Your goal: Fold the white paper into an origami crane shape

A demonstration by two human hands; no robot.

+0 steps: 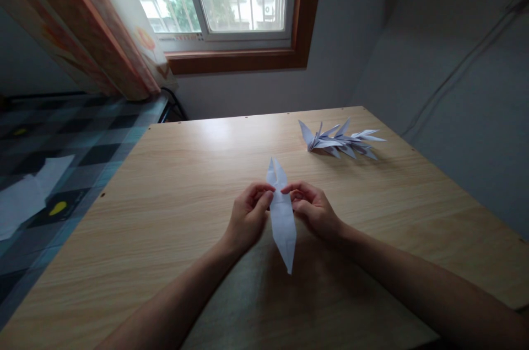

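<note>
- Head view: your left hand (pixel 248 217) and right hand (pixel 312 209) pinch a folded white paper strip (pixel 282 217) between closed fingertips.
- Finished paper cranes (pixel 341 140) lie well beyond your right fingers on the wooden table (pixel 165 217).

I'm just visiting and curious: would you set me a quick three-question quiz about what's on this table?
1. True or false: both hands pinch the folded white paper.
2. What lies on the table beyond the right hand?
3. Which end of the held paper is split into two points: A, far; B, near?

Key
1. True; the left hand and the right hand grip its edges.
2. A cluster of folded paper pieces.
3. A.
</note>
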